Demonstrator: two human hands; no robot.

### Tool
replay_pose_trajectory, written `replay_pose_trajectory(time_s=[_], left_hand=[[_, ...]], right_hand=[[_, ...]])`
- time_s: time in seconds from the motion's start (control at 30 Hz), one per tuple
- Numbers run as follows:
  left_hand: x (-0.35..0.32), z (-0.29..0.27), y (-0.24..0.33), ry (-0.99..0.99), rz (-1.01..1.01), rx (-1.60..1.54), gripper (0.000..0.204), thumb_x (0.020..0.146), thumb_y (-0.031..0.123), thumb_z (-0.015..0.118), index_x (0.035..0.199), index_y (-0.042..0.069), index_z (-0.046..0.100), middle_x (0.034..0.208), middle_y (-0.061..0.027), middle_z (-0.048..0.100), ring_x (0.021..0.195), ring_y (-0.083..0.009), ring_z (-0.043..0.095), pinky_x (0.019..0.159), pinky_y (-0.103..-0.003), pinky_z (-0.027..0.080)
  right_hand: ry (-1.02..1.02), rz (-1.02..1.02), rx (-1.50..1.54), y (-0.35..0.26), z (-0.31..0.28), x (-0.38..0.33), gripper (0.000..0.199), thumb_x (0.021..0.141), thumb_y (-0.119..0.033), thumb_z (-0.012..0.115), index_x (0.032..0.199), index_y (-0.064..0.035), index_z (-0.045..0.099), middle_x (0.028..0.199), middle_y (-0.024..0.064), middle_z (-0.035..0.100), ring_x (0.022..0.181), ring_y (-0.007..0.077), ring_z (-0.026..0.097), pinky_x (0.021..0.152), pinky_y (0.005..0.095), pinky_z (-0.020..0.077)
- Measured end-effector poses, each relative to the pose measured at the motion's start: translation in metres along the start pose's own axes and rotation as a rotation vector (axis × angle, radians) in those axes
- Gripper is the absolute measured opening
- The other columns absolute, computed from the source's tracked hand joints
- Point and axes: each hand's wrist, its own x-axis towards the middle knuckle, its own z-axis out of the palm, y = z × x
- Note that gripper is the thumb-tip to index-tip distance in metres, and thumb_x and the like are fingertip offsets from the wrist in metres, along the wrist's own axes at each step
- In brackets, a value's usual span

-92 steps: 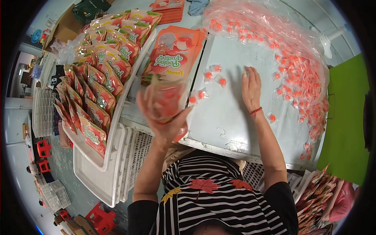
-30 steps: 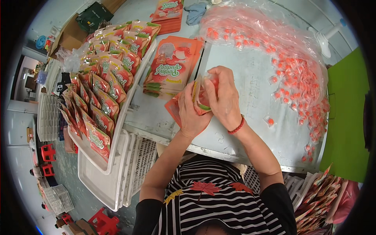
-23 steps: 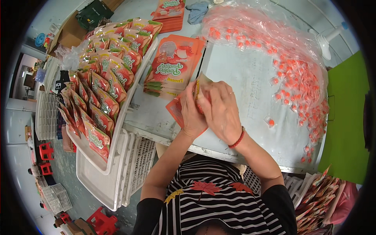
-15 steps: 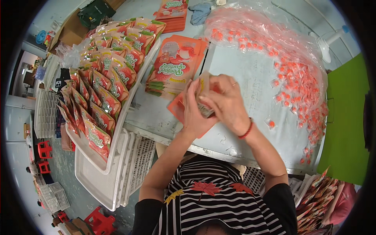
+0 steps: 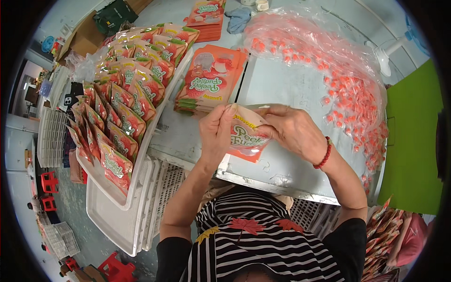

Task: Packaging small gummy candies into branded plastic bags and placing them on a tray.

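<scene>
Over the front of the table, my two hands hold up a printed candy pouch (image 5: 245, 131) by its top corners. My left hand (image 5: 217, 134) pinches the left corner between thumb and fingers. The fingers of my right hand (image 5: 297, 129) are closed on the other corner, partly hidden behind the pouch. Underneath lies a flat orange pouch (image 5: 256, 156), mostly covered. Just beyond my left hand is a stack of flat pouches (image 5: 213, 75). To the right spreads a heap of small red candies (image 5: 350, 103) in clear wrappers, partly under a large clear plastic bag (image 5: 305, 28).
At the left, a white tray (image 5: 157, 129) holds rows of filled pouches (image 5: 124, 110), above stacked white crates (image 5: 141, 211). Another pouch stack (image 5: 206, 26) and a blue cloth (image 5: 239, 18) sit at the back. A green panel (image 5: 413, 141) borders the right side.
My hands have moved apart, my right one shifting rightward, and the pouch between them now faces up with its printed front visible. The lone candy near my right wrist no longer shows.
</scene>
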Motion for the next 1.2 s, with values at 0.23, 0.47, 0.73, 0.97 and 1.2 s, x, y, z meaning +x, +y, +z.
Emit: replay_pose_trajectory(time_s=[0.23,0.47,0.73,0.97,1.2], left_hand=[[-0.01,0.022,0.007,0.066,0.177,0.126,0.018,0.092,0.014,0.056,0.092,-0.002,0.064,0.069,-0.0037,0.061,0.064,-0.0068,0.052,0.06,-0.024,0.046],[-0.004,-0.009,0.015,0.07,0.046,0.138,0.019,0.093,0.014,0.056,0.091,-0.003,0.063,0.067,-0.0027,0.06,0.059,-0.0072,0.051,0.057,-0.024,0.045],[-0.014,-0.02,0.035,-0.01,-0.061,-0.276,0.015,0.091,0.011,0.057,0.096,-0.001,0.065,0.075,-0.0035,0.064,0.047,-0.003,0.054,0.036,-0.016,0.042],[-0.018,-0.026,0.029,-0.144,-0.19,-0.145,0.017,0.088,0.012,0.062,0.098,0.0,0.068,0.07,-0.0016,0.065,0.052,-0.0032,0.057,0.039,-0.017,0.044],[-0.02,-0.027,0.036,-0.149,-0.325,-0.117,0.018,0.089,0.013,0.061,0.099,0.0,0.068,0.077,-0.0009,0.067,0.064,-0.0034,0.058,0.052,-0.019,0.047]], right_hand=[[-0.777,0.154,0.07,0.0,-0.004,0.016,0.032,0.082,-0.028,0.066,0.075,0.0026,0.06,0.067,0.0212,0.057,0.063,0.0377,0.058,0.059,0.0429,0.045],[0.236,-0.23,-0.391,-0.031,-0.003,0.001,0.02,0.064,-0.012,0.077,0.073,-0.001,0.063,0.112,0.0112,0.058,0.094,0.03,0.058,0.075,0.0397,0.0484],[-0.044,0.053,-0.016,-0.024,-0.01,0.002,0.023,0.073,-0.012,0.075,0.088,-0.0026,0.061,0.082,0.0137,0.065,0.072,0.027,0.065,0.06,0.0329,0.051],[-0.07,0.301,0.227,-0.026,-0.005,0.003,0.027,0.077,-0.015,0.075,0.098,-0.0022,0.063,0.072,0.0099,0.064,0.063,0.0161,0.063,0.057,0.028,0.0502],[-0.266,0.387,0.281,-0.024,-0.012,0.009,0.022,0.079,-0.013,0.074,0.094,0.0004,0.066,0.073,0.0082,0.065,0.064,0.0071,0.06,0.056,0.0245,0.049]])
